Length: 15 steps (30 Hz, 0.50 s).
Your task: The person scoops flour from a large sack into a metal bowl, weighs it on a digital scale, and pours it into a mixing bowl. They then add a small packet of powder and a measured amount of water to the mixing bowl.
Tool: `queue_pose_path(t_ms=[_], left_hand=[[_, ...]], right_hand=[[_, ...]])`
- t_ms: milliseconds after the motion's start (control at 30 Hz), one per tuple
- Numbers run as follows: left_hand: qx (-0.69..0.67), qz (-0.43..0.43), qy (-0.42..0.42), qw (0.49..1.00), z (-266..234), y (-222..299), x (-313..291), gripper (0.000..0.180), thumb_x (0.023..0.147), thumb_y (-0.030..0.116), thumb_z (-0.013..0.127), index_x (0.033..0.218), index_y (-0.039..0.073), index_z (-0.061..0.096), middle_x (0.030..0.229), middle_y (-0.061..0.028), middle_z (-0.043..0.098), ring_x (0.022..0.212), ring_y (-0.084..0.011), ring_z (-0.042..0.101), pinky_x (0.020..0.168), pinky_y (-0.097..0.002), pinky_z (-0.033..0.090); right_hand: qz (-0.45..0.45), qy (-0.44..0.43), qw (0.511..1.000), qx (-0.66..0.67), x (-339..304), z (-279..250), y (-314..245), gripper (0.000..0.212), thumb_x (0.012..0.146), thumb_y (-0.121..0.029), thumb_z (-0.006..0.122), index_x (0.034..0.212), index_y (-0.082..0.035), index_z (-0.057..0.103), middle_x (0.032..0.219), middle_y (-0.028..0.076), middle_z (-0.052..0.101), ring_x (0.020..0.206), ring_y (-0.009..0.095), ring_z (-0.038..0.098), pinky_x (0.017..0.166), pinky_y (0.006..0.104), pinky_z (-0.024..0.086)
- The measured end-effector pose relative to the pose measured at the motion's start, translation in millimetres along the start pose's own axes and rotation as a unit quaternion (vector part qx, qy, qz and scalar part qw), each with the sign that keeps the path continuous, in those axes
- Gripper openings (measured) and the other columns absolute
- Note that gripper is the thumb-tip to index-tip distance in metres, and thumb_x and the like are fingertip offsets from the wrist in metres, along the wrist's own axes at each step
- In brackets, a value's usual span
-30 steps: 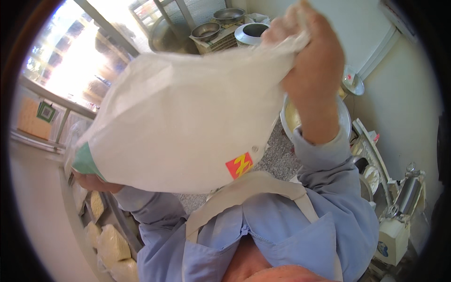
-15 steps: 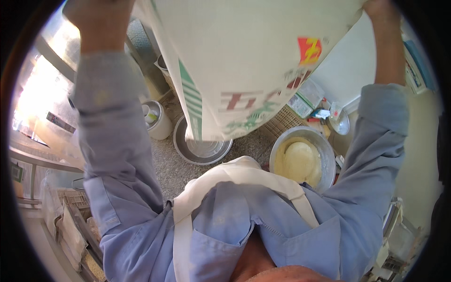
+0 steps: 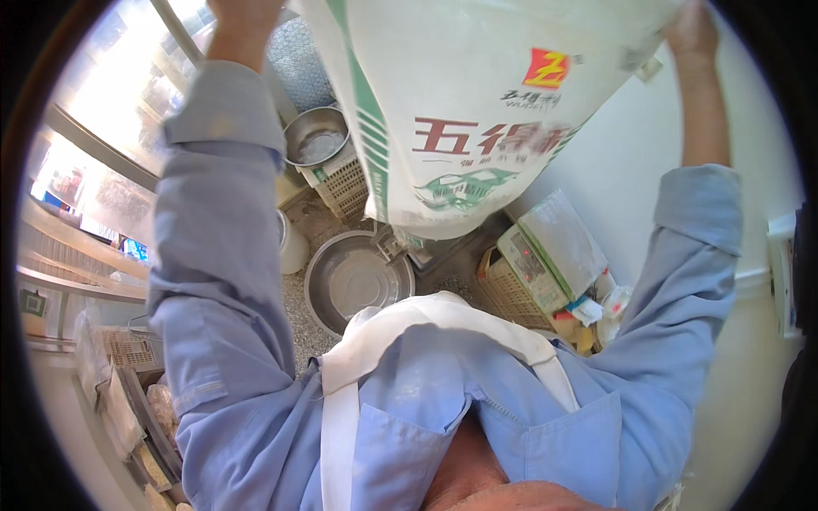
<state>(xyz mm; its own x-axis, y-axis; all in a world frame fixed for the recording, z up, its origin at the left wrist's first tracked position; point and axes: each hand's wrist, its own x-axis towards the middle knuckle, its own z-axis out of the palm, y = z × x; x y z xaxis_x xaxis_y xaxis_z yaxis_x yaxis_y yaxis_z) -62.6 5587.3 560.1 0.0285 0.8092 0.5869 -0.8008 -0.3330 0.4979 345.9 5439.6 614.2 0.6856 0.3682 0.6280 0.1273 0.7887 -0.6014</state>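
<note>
White sack, long axis downward (leaning left); hands: right clamped on, left unclear.

Arms raised either side of the white sack, left hand partly cropped beside its left edge, right hand gripping its right edge

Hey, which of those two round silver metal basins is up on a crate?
The upper-left round silver metal basin, raised on the beige latticed plastic crate; the other, wider-looking basin sits lower, nearer the white cloth apron.
</note>
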Motion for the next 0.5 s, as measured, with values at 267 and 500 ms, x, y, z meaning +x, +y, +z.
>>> queue_pose_path(t_ms=[267,500], left_hand=[[0.082,-0.152,-0.055,0.983,-16,-67,24,0.028,0.083,0.019,0.038,0.064,0.002,0.05,0.051,-0.0119,0.048,0.05,-0.0277,0.052,0.051,-0.0409,0.046],[0.129,-0.18,-0.082,0.972,-5,-32,0,0.028,0.082,0.017,0.04,0.072,-0.008,0.048,0.052,-0.0231,0.051,0.061,-0.0392,0.061,0.053,-0.0369,0.049]], right_hand=[[-0.31,-0.176,0.71,-0.608,19,-85,67,0.051,0.067,0.006,0.058,0.116,-0.004,0.049,0.1,0.013,0.061,0.091,0.025,0.059,0.081,0.0333,0.047],[0.038,-0.265,0.908,-0.322,-53,-88,51,0.048,0.092,-0.03,0.043,0.125,0.005,0.039,0.123,0.013,0.046,0.113,0.021,0.044,0.097,0.0309,0.032]])
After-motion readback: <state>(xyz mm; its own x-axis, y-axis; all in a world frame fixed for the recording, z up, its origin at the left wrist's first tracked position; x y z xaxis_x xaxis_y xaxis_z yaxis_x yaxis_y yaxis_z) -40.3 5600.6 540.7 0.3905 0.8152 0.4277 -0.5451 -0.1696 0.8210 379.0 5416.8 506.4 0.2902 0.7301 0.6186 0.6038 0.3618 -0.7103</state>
